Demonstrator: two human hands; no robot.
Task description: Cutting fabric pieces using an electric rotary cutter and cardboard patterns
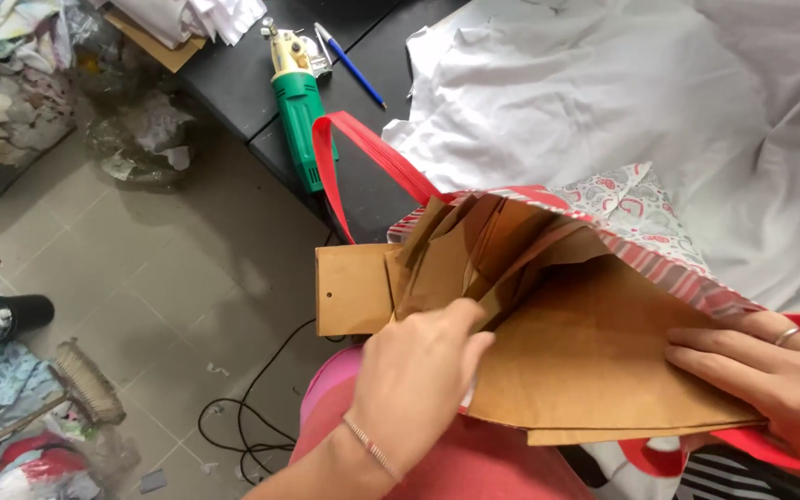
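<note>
- Left hand (418,370), bracelet at wrist: entering from 6 o'clock, fingers curled and reaching in among brown cardboard pieces (585,361); fingertips hidden behind a sheet edge, so cannot tell whether actually gripping one.
- Right hand (770,380), ring on one finger: lying at 3 to 4 o'clock, fingers stretched out nearly flat, pressing on the largest cardboard sheet and pinning it down.
- Brown cardboard pieces: filling centre of view, fanned and overlapping, sitting inside a red patterned bag (659,241); one flat piece with a small hole sticking out toward 9 o'clock.
- Red patterned bag: lying open at centre, mouth gaping toward 9 o'clock, red strap (363,153) looping up toward 11 o'clock.
- White fabric (659,102): spreading crumpled across 12 to 3 o'clock, just beyond the bag.
- Green power tool (296,102): resting on dark table (233,74) at 11 o'clock, blue pen (352,63) lying just beside it.
- Broom (85,384) and fabric scraps: lying on tiled floor at 8 o'clock; black cable (247,417) trailing at 7 o'clock.
</note>
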